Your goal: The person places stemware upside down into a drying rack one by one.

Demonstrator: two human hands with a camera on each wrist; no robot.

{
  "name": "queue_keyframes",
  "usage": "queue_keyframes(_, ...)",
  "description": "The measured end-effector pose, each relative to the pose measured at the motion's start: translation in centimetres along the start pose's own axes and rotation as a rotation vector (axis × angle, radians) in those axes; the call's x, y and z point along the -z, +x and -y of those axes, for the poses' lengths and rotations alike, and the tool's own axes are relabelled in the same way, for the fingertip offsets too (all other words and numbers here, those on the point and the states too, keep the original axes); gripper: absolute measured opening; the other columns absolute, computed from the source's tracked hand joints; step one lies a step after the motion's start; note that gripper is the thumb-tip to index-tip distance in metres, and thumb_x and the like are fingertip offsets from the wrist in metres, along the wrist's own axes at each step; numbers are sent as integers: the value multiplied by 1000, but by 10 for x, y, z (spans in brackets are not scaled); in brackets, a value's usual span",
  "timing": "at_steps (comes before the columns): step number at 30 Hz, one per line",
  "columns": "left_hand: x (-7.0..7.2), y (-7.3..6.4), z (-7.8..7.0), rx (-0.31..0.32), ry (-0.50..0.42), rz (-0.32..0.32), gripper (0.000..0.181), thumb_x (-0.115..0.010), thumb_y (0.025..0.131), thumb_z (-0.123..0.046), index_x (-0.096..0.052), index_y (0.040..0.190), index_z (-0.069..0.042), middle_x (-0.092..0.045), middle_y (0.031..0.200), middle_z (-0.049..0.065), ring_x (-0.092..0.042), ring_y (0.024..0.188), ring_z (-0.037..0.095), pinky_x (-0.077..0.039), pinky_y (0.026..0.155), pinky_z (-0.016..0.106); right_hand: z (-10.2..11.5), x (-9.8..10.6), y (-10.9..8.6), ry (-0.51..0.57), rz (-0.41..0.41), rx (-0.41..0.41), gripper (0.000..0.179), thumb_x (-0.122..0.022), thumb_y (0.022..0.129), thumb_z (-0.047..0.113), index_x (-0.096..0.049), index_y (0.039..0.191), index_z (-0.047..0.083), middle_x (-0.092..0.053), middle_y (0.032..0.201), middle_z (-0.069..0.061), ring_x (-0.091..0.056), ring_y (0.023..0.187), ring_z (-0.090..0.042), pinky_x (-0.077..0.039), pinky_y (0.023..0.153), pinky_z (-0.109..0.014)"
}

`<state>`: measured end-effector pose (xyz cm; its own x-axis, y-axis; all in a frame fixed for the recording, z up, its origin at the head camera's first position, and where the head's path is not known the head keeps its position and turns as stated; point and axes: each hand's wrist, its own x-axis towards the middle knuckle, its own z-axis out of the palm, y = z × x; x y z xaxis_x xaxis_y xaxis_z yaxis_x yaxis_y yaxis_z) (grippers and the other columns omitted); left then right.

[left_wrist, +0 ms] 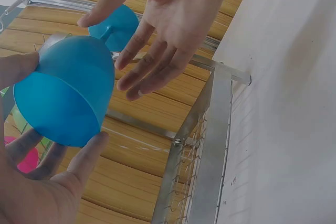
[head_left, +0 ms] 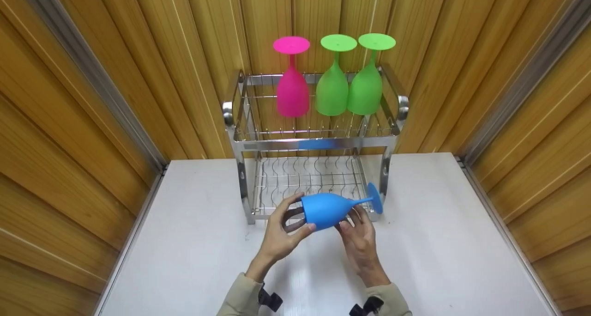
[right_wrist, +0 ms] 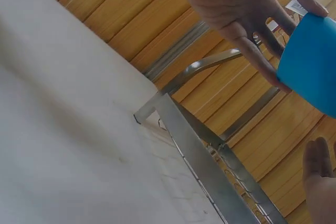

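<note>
A blue plastic goblet point(head_left: 327, 209) lies on its side in the air in front of the rack, its foot pointing right. My left hand point(head_left: 278, 237) grips it at the rim end, thumb at the near side and fingers around the far side. The left wrist view shows the mouth of the goblet point(left_wrist: 63, 103) facing that palm. Below the bowl and stem, my right hand point(head_left: 360, 244) is held with loosely bent fingers. In the right wrist view, the right hand point(right_wrist: 319, 182) stands apart from the bowl point(right_wrist: 310, 66).
A two-tier metal dish rack point(head_left: 316, 143) stands against the wooden wall. On its upper tier, a pink goblet point(head_left: 292, 94) and two green goblets, one in the middle point(head_left: 332, 92) and one at right point(head_left: 365, 92), stand upside down. The white table point(head_left: 198, 246) spreads around the rack.
</note>
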<state>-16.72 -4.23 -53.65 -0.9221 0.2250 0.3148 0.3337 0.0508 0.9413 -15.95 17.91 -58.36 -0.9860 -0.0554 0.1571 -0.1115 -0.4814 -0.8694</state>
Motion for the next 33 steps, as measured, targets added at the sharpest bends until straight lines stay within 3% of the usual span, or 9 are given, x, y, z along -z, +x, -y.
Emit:
queue_keyframes(3,-3,1,0,3,-28,14,78,-84,91,-21,-47,158,-8,-49,157,22,-60,135,49,-61,103,47,2,-3,1,36,-11,-18,90,-65,102,10,-4,169,4,-16,174,-22,-23,161,-44,-41,125,-36)
queue_keyframes(6,-6,2,0,4,-62,30,77,-83,92,-20,-47,159,-12,-47,159,23,-59,137,48,-60,105,46,5,-6,2,55,-20,-27,87,-65,102,11,-9,168,4,-18,173,-20,-22,161,-44,-38,127,-40)
queue_keyframes(11,-9,4,1,4,-113,53,76,-81,93,-19,-46,160,-12,-44,161,24,-56,139,51,-58,108,49,8,-9,2,134,-38,-29,72,-63,104,8,-25,164,6,-27,168,-15,-34,156,-33,-42,126,-39)
queue_keyframes(18,-11,4,3,2,-126,75,76,-80,94,-19,-44,161,-10,-40,162,29,-56,139,50,-58,108,48,10,-12,1,252,-46,-11,43,-61,107,11,-58,148,24,-34,161,-6,-44,147,-28,-48,121,-35)
queue_keyframes(27,-11,6,-3,-2,-118,93,77,-79,95,-22,-42,162,-11,-39,164,28,-54,141,51,-56,110,52,16,-13,3,267,-56,4,43,-67,104,12,-58,145,23,-43,157,-4,-46,147,-29,-49,121,-38)
queue_keyframes(33,-5,5,-7,-31,-73,81,75,-77,97,-21,-41,162,-7,-42,164,25,-54,142,50,-54,112,57,21,-11,5,217,-26,19,44,-67,104,11,-60,144,26,-48,156,-2,-48,146,-27,-49,121,-38)
